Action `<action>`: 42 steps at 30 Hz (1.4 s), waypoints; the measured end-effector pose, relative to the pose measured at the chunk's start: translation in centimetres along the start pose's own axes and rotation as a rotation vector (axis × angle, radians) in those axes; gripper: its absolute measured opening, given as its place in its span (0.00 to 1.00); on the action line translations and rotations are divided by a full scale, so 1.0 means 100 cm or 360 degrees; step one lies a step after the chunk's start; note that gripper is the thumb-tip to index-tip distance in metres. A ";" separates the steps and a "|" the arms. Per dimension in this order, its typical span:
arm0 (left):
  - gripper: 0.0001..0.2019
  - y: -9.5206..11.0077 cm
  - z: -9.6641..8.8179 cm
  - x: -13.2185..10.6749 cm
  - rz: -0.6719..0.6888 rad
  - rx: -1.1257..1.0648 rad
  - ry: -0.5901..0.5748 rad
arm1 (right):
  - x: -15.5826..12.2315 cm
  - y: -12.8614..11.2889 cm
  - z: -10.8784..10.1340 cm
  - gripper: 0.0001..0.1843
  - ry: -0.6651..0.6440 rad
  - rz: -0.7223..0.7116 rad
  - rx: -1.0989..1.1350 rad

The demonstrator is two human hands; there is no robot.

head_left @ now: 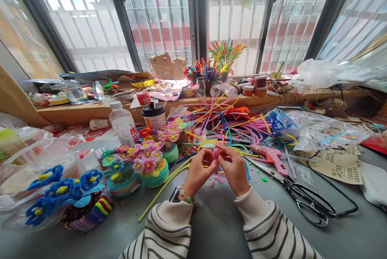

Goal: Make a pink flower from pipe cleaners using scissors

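Observation:
Over the grey table, my left hand [198, 172] and my right hand [233, 170] meet at the fingertips, both pinched on a small pink pipe-cleaner piece [215, 155] held upright between them. Pink fluff crumbs [217, 180] lie on the table just beneath. A tangled heap of coloured pipe cleaners [225, 124] spreads right behind my hands. Long green stems [165, 184] run diagonally under my left wrist. Both arms wear striped sleeves; a beaded bracelet sits on the left wrist.
Pipe-cleaner flower pots [151, 162] stand to the left, blue flowers [65, 190] further left. A pink glue gun [272, 156] and black scissors [305, 198] lie to the right. A water bottle [122, 124], a lidded cup [153, 116] and plastic bags [320, 130] crowd the back.

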State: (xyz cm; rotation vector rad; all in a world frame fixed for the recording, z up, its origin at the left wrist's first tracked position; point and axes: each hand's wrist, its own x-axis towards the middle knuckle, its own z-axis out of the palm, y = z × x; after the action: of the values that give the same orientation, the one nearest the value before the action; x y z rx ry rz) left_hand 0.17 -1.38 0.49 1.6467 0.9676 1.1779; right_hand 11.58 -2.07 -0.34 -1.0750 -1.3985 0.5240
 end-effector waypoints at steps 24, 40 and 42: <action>0.14 -0.006 -0.009 0.008 -0.0207 -0.0375 0.0396 | 0.010 0.039 -0.009 0.13 -0.0365 -0.0011 -0.1005; 0.15 -0.013 -0.010 0.010 -0.0138 -0.0245 0.0518 | 0.000 0.011 0.002 0.12 -0.0420 -0.0668 -0.0439; 0.14 -0.012 -0.011 0.009 -0.0131 -0.0230 0.0557 | -0.001 0.009 0.003 0.12 -0.0498 -0.0691 -0.0380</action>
State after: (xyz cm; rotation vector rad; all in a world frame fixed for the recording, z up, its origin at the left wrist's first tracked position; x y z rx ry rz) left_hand -0.82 0.12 -0.20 1.2993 1.1249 1.4735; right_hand 11.52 -1.70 -1.18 -0.8589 -1.9474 0.2141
